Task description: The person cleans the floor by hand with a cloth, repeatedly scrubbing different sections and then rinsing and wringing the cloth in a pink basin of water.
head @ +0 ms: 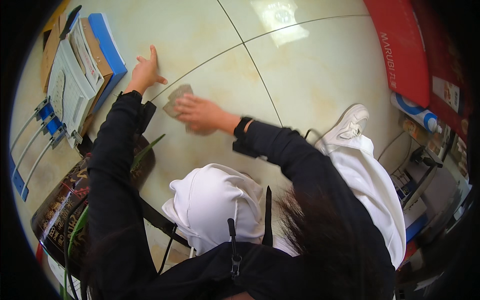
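My right hand presses flat on a grey-brown cloth that lies on the glossy tiled floor. The cloth shows beyond the fingertips and below the palm; its lower part and the hand are slightly blurred. To the left and a little farther off, my left hand is on or just over the floor with its fingers spread and nothing in it. It is beside a stack of boxes and papers, near the blue box.
At the left stand a guillotine paper cutter, a rack with curved metal bars and a dark ceramic pot holding a green-leaved plant. A red panel, a blue-and-white bottle and shelving line the right side. My white shoe rests on the floor.
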Tool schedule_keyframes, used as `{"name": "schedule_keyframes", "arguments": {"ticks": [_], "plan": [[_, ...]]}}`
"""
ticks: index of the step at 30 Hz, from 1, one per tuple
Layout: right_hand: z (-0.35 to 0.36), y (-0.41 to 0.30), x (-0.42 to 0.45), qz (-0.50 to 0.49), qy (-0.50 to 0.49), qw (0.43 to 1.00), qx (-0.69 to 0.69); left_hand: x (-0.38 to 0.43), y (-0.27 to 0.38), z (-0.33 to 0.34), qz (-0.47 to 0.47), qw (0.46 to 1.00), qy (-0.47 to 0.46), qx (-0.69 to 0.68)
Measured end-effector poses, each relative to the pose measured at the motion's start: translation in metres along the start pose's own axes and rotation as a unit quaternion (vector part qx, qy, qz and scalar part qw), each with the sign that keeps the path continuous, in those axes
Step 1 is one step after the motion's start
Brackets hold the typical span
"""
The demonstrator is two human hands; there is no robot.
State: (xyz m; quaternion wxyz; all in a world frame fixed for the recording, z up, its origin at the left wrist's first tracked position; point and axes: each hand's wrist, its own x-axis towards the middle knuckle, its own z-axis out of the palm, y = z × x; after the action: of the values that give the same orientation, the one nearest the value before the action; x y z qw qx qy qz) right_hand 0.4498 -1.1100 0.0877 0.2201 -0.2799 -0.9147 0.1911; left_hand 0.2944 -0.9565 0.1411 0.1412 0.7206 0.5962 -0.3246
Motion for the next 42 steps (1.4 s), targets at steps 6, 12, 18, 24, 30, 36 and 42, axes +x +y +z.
{"name": "schedule_keyframes", "arguments": {"ticks": [6,12,18,24,30,36,42], "plan": [[-0.092,0.175,-0.08,0.191,0.195,0.957,-0.095,0.005,-0.009,0.01,0.04,0.998,0.013,-0.038],[-0.137,0.174,-0.199,0.441,0.261,0.817,-0.266,0.003,-0.009,0.005,0.046,0.999,-0.002,-0.017],[-0.07,0.108,-0.092,0.402,0.26,0.868,-0.129,0.007,-0.016,0.009,0.071,0.997,0.008,0.005],[0.014,0.023,0.05,0.209,0.185,0.958,0.07,0.035,-0.045,0.026,0.131,0.991,0.03,-0.002],[0.033,-0.04,0.004,0.064,-0.005,0.995,0.08,0.014,-0.012,0.0,0.082,0.997,-0.007,-0.005],[-0.078,0.067,-0.065,0.151,0.019,0.979,-0.138,0.044,-0.067,0.064,0.129,0.985,0.111,0.027],[-0.28,0.175,-0.24,0.506,-0.295,0.77,-0.255,0.038,-0.018,0.013,0.031,0.997,-0.068,0.008]]}}
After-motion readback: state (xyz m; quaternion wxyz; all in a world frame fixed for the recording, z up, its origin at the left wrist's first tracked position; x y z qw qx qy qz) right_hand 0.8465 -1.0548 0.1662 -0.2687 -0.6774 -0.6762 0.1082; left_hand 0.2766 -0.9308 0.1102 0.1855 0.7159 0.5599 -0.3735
